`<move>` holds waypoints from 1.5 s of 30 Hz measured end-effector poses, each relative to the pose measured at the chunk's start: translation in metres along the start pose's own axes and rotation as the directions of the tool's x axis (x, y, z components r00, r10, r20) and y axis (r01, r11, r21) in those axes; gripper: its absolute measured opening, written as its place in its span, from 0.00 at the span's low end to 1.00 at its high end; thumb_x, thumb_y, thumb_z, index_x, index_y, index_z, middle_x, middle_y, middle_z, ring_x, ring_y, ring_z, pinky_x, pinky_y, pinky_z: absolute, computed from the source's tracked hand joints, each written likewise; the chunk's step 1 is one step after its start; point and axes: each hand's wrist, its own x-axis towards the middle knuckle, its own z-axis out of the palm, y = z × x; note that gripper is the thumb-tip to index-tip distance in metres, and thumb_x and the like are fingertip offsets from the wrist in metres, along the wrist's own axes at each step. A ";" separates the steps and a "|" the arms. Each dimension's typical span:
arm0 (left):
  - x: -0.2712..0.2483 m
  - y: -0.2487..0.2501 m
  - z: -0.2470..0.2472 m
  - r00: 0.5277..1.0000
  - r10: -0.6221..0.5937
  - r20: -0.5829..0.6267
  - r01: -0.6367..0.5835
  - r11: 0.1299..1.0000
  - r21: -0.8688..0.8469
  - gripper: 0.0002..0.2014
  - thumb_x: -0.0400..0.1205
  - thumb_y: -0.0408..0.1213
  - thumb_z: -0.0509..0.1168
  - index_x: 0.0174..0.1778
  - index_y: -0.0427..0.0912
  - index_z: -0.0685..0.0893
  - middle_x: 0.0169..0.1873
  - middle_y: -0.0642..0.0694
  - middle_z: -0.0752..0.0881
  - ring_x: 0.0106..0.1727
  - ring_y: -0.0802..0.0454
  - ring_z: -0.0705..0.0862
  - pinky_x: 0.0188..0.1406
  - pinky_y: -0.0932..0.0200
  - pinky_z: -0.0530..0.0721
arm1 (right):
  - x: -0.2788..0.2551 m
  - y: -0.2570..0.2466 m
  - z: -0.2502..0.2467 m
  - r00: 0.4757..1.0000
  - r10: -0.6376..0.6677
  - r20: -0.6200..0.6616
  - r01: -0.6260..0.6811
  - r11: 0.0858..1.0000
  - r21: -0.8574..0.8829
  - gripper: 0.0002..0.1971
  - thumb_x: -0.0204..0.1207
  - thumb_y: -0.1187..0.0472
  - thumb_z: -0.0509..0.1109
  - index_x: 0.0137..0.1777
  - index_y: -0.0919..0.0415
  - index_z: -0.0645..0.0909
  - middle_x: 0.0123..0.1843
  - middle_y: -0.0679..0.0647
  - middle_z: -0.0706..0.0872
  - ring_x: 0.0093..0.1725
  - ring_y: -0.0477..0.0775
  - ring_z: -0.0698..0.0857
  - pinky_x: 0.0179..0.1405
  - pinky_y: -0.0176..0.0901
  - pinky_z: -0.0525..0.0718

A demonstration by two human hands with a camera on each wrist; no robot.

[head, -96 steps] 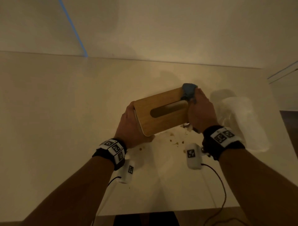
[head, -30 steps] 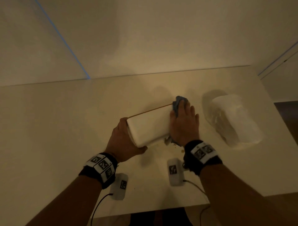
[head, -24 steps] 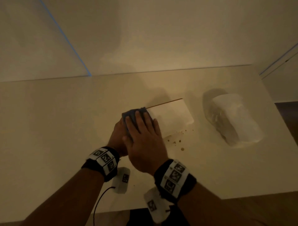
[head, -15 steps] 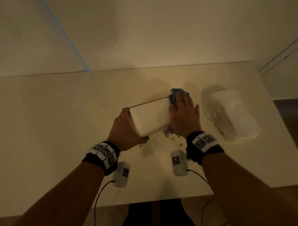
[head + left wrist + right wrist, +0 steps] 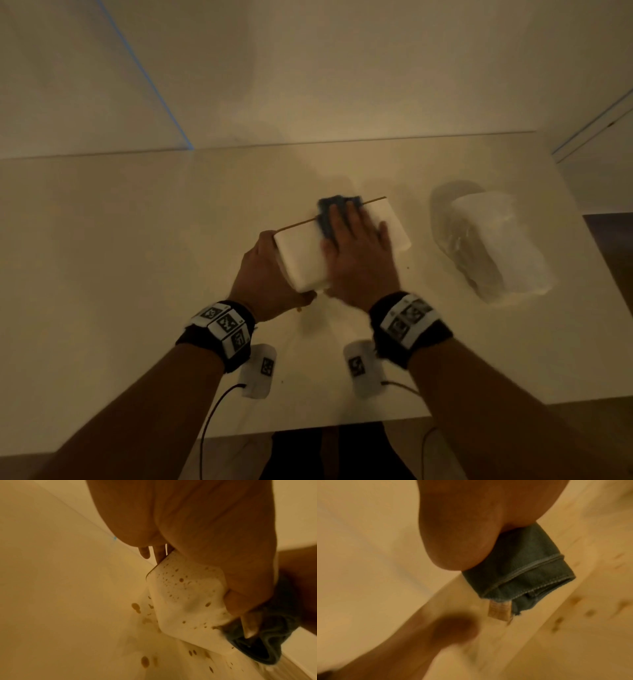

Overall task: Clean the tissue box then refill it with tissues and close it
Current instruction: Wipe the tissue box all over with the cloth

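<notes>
The white tissue box (image 5: 301,257) lies on the table, its wooden lid edge (image 5: 298,224) turned away from me. My left hand (image 5: 270,267) grips the box's left end, thumb on the near face. My right hand (image 5: 352,240) lies flat on top and presses a folded blue cloth (image 5: 330,214) against the box. Brown spots dot the box's white side (image 5: 185,601) in the left wrist view, with the cloth (image 5: 257,646) at its lower corner. The right wrist view shows the cloth (image 5: 522,568) tucked under my palm.
A clear-wrapped pack of white tissues (image 5: 493,243) lies to the right of the box. Brown splashes mark the white table (image 5: 137,274) near the box (image 5: 145,662). The table's front edge (image 5: 308,428) is close to me, and a wall stands behind.
My right hand has slid the cloth from the box's right end toward its middle, after a sweep to the left end and back. My left hand still holds the box.
</notes>
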 end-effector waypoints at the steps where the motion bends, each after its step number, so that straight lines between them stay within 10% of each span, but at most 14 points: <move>1: -0.002 -0.001 0.001 1.000 -0.009 0.006 0.010 1.000 -0.018 0.51 0.53 0.54 0.85 0.69 0.51 0.64 0.59 0.55 0.77 0.58 0.52 0.80 0.51 0.53 0.83 | 0.006 0.016 -0.002 0.998 0.060 -0.014 -0.060 0.998 0.000 0.33 0.86 0.43 0.48 0.88 0.48 0.45 0.90 0.51 0.45 0.88 0.56 0.43 0.85 0.68 0.45; 11: -0.005 -0.011 0.008 0.997 -0.077 0.023 0.079 0.995 -0.059 0.54 0.53 0.51 0.87 0.71 0.51 0.63 0.60 0.58 0.74 0.62 0.54 0.76 0.57 0.54 0.80 | 0.037 0.065 -0.027 0.905 0.399 0.143 -0.411 0.744 0.527 0.23 0.88 0.47 0.53 0.81 0.50 0.67 0.75 0.59 0.78 0.70 0.65 0.79 0.72 0.58 0.75; 17: -0.004 -0.021 0.006 0.993 -0.107 0.047 0.110 0.991 -0.081 0.54 0.50 0.56 0.84 0.69 0.55 0.62 0.64 0.54 0.78 0.63 0.49 0.81 0.58 0.48 0.86 | 0.031 0.066 -0.027 0.819 0.505 0.273 -0.526 0.469 0.710 0.20 0.88 0.47 0.52 0.60 0.59 0.80 0.62 0.62 0.84 0.61 0.66 0.83 0.68 0.66 0.80; 23: -0.005 -0.024 0.005 0.987 -0.130 0.098 0.140 0.985 -0.105 0.58 0.48 0.59 0.83 0.73 0.56 0.61 0.68 0.54 0.78 0.68 0.48 0.79 0.65 0.42 0.84 | 0.028 0.061 -0.023 0.766 0.581 0.273 -0.554 0.384 0.738 0.20 0.85 0.46 0.54 0.42 0.57 0.81 0.52 0.63 0.88 0.53 0.68 0.86 0.60 0.67 0.84; 31: 0.000 0.031 -0.021 0.996 0.057 0.071 -0.064 0.993 0.101 0.73 0.59 0.66 0.80 0.87 0.47 0.36 0.88 0.51 0.46 0.87 0.51 0.50 0.88 0.42 0.47 | 0.015 0.073 -0.020 0.722 0.659 0.214 -0.512 0.300 0.805 0.21 0.78 0.45 0.57 0.57 0.58 0.83 0.52 0.60 0.87 0.51 0.66 0.87 0.56 0.69 0.87; 34: 0.029 0.083 0.001 0.970 0.192 0.147 -0.232 0.912 0.339 0.68 0.62 0.67 0.77 0.87 0.45 0.41 0.87 0.45 0.56 0.85 0.43 0.59 0.86 0.37 0.54 | 0.002 0.080 -0.028 0.704 0.659 0.264 -0.463 0.144 0.875 0.16 0.85 0.52 0.59 0.62 0.58 0.83 0.57 0.59 0.88 0.56 0.64 0.87 0.60 0.65 0.86; 38: 0.060 0.109 0.044 0.943 0.035 0.332 -0.223 0.807 0.547 0.71 0.59 0.64 0.81 0.87 0.43 0.41 0.81 0.40 0.65 0.78 0.37 0.68 0.80 0.32 0.64 | -0.018 0.099 -0.030 0.719 0.611 0.331 -0.425 0.009 0.905 0.15 0.87 0.54 0.58 0.68 0.52 0.82 0.62 0.55 0.88 0.60 0.57 0.88 0.63 0.62 0.85; 45: 0.050 0.108 0.020 0.980 0.141 0.140 -0.188 0.882 0.431 0.66 0.58 0.60 0.80 0.85 0.46 0.47 0.74 0.43 0.68 0.72 0.39 0.70 0.77 0.31 0.67 | -0.025 0.099 -0.057 0.806 0.541 0.242 -0.294 0.010 0.956 0.18 0.90 0.56 0.56 0.76 0.53 0.77 0.69 0.55 0.86 0.60 0.50 0.87 0.62 0.56 0.84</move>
